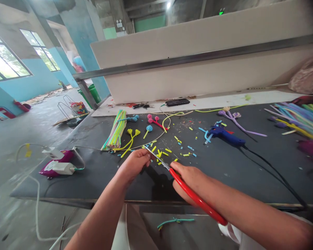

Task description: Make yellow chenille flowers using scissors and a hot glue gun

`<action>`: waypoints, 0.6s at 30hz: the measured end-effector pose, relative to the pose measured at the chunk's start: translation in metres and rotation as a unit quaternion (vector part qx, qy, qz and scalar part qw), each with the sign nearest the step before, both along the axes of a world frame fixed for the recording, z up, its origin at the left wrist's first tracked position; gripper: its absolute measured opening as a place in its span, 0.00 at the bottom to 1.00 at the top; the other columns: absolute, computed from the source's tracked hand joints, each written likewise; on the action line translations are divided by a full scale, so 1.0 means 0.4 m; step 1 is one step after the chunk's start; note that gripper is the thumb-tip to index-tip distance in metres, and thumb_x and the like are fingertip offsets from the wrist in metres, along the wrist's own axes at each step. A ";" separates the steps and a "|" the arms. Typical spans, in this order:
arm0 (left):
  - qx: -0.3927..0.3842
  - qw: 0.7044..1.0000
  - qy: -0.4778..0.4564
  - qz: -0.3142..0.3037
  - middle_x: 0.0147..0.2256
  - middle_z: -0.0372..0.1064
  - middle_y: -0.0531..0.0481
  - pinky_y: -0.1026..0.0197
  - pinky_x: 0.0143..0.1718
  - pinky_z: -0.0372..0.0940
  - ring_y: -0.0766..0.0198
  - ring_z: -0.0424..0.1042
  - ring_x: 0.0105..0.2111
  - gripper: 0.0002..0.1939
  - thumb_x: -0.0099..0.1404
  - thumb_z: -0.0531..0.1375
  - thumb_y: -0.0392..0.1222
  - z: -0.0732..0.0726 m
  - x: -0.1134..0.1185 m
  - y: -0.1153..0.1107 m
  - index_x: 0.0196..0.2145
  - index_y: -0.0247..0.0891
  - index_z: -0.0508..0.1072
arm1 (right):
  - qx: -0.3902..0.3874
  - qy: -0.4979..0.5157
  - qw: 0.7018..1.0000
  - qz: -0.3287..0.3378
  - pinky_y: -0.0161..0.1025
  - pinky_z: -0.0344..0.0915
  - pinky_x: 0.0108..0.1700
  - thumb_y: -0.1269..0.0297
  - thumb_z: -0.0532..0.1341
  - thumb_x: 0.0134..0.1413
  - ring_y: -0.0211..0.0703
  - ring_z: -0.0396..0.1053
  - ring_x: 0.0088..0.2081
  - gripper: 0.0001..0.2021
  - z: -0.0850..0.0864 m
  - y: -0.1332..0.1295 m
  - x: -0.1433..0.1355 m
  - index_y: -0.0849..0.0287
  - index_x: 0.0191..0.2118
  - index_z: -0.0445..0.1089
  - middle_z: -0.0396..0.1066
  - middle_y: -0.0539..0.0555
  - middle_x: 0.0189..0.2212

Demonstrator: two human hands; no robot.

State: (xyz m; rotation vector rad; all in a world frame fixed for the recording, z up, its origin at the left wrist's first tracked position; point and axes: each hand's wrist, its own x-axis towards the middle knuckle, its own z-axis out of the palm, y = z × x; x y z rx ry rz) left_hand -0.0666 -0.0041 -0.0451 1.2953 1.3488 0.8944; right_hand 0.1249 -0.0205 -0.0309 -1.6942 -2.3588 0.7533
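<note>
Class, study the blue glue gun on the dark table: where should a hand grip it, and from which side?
Grip the blue glue gun by its handle, probably from the near right: the handle points right, with the black cord trailing from its end, while light-blue strips lie at the left end. The right hand would first need to release the red-handled scissors.

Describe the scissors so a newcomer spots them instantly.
Above the dark tabletop, find the right hand. It holds the scissors, blades extending toward the left hand. Their long red handle sets them apart from the blue glue gun beyond.
</note>
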 end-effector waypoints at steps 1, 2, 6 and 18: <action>0.000 1.000 0.003 -0.001 0.17 0.56 0.58 0.68 0.17 0.42 0.74 0.49 0.15 0.10 0.56 0.54 0.44 0.001 -0.001 0.001 0.27 0.35 0.71 | -0.005 -0.005 1.000 0.002 0.34 0.45 0.22 0.72 0.56 0.41 0.33 0.50 0.14 0.07 0.000 0.001 0.000 0.53 0.26 0.57 0.54 0.42 0.13; -0.001 1.000 0.006 0.000 0.17 0.56 0.58 0.68 0.17 0.42 0.74 0.49 0.15 0.10 0.56 0.54 0.43 0.003 -0.001 0.001 0.27 0.35 0.71 | -0.013 -0.010 1.000 0.009 0.34 0.44 0.22 0.72 0.57 0.40 0.33 0.48 0.14 0.07 -0.001 0.004 0.000 0.53 0.26 0.57 0.53 0.42 0.13; -0.006 1.000 0.014 0.011 0.16 0.56 0.58 0.68 0.17 0.42 0.74 0.49 0.15 0.10 0.56 0.54 0.42 0.013 0.005 0.003 0.26 0.34 0.71 | -0.015 -0.027 0.999 0.022 0.34 0.43 0.23 0.73 0.56 0.40 0.33 0.47 0.15 0.08 -0.004 0.023 -0.002 0.54 0.26 0.57 0.53 0.43 0.14; -0.036 0.999 0.005 -0.003 0.16 0.54 0.59 0.69 0.14 0.41 0.75 0.47 0.13 0.10 0.57 0.53 0.42 -0.002 -0.003 0.013 0.28 0.35 0.70 | -0.010 -0.039 0.999 0.007 0.32 0.45 0.24 0.78 0.54 0.41 0.34 0.47 0.19 0.09 0.031 0.019 -0.026 0.56 0.23 0.59 0.51 0.44 0.16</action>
